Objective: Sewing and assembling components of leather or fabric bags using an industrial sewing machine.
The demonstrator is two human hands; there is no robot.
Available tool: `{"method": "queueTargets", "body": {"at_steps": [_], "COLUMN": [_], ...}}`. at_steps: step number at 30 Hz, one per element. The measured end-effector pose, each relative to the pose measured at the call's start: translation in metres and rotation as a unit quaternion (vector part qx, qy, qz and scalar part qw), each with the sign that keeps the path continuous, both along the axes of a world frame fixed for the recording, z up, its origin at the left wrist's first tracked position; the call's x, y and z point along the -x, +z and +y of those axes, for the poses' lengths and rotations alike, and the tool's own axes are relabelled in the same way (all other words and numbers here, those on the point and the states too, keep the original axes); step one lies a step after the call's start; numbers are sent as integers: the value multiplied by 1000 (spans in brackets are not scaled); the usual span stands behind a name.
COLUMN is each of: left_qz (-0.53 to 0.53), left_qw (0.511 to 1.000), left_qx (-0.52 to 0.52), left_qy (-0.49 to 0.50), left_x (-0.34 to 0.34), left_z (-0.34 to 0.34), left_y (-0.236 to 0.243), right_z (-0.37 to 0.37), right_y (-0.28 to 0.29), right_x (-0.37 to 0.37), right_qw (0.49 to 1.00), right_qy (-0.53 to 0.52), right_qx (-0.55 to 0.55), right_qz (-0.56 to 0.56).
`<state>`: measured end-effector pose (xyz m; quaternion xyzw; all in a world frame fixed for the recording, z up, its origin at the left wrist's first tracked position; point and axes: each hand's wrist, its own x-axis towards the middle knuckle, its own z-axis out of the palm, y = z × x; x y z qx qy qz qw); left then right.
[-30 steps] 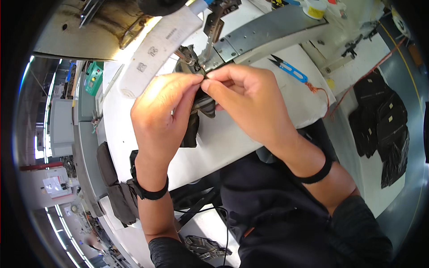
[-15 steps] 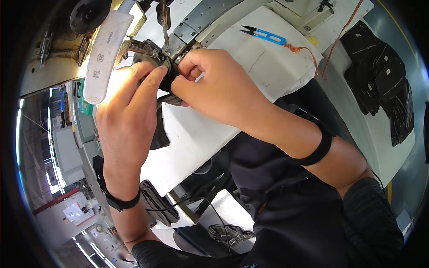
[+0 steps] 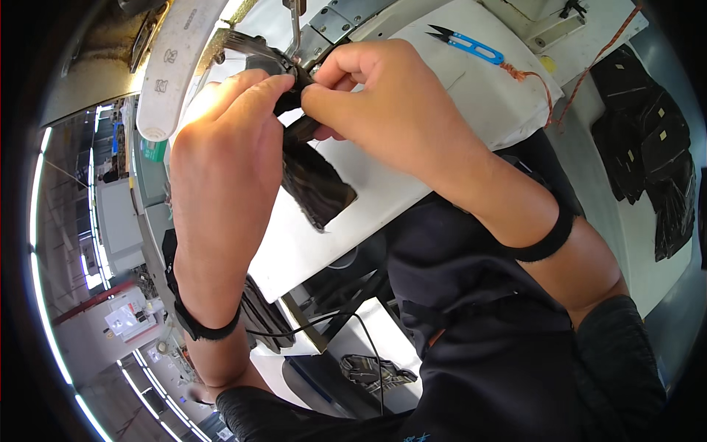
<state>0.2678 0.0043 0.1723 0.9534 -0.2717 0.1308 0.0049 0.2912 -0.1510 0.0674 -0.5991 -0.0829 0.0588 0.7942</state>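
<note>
Both hands meet at a sewing machine's needle area, holding a dark fabric piece [image 3: 317, 184] whose lower end hangs over the white table. My left hand [image 3: 228, 132] has its thumb and fingers closed on the fabric's left side, beside the metal presser parts [image 3: 254, 48]. From the right, my right hand [image 3: 383, 96] pinches the same cloth between thumb and forefinger. The fingertips of the two hands nearly touch. Exactly how the layers lie under them is hidden. A white machine cover arm [image 3: 168, 81] stands just left of my left hand.
Blue thread snips [image 3: 471, 48] on an orange cord [image 3: 530, 77] lie on the white padded surface at the far right. Stacked dark fabric pieces [image 3: 641, 140] rest on the right-hand table. More dark cloth [image 3: 265, 317] lies below my left forearm, near a black cable [image 3: 346, 315].
The view has shifted, so the scene sits a little lower and to the right. More of the dark fabric now shows below my hands, while both hands keep their grip.
</note>
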Motion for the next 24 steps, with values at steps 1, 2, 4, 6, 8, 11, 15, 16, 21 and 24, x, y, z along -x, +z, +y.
{"method": "queueTargets", "body": {"at_steps": [1,2,4,6,8,11,15,16,21,24], "left_qz": [1,0,-2,-6,5,10,25,35,-30,-68], "left_qw": [1000,1000,999,995,990,979,947,932,927,920], "left_qx": [-3,6,14,73,97,136,233,266,267,289], "left_qy": [2,17,30,68,102,155,218,242,260,255], "left_x": [1,3,3,5,9,13,16,18,23,22], "left_z": [-2,-4,-8,-11,-18,-26,-37,-39,-54,-56], "left_y": [-1,-2,-5,-7,-9,-10,-21,-22,-37,-42], "right_z": [-2,-4,-7,-8,-11,-11,-17,-17,-19,-20], "right_y": [1,2,2,2,2,3,5,6,1,-2], "right_x": [-1,-2,-4,-6,-7,-6,-10,-11,-9,-9], "right_qw": [1000,1000,998,998,997,996,992,993,990,988], "right_qy": [2,23,42,44,56,66,83,82,127,138], "right_qx": [-3,20,42,52,61,65,90,89,26,3], "right_qz": [1,5,8,10,13,12,15,13,52,75]}}
